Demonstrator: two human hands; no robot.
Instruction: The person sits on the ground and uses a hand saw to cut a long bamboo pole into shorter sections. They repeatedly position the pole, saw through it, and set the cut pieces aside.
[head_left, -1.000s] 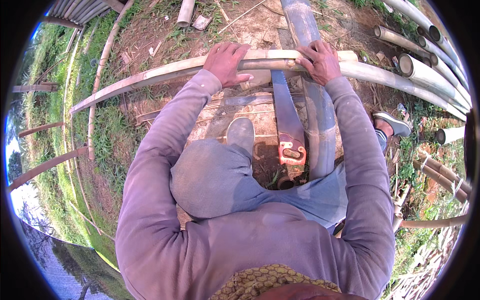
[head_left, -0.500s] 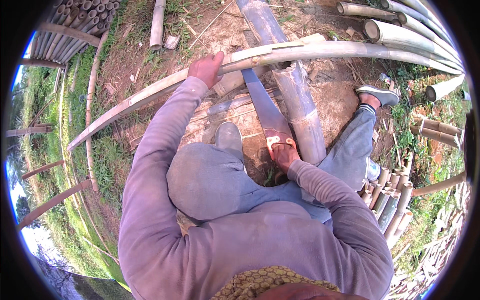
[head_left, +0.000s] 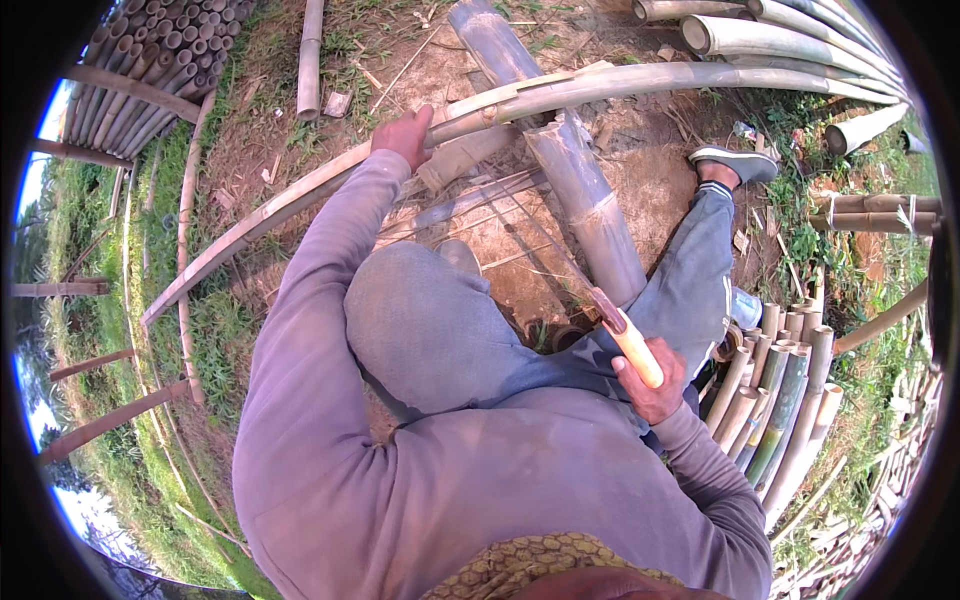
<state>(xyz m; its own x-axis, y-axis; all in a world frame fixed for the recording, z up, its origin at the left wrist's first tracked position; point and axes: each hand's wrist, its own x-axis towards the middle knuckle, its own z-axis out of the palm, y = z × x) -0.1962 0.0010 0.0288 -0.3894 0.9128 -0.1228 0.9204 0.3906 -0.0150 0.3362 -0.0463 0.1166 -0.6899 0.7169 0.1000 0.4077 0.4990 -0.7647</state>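
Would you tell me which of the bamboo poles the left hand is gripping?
The left hand grips the long curved pole lying crosswise over the thick grey pole; the other poles lie untouched in piles.

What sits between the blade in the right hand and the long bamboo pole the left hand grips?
The right hand holds a wooden-handled blade raised over the lap. Between it and the long bamboo pole under the left hand lies the thick bamboo trunk, crossing beneath the pole; nothing else visible.
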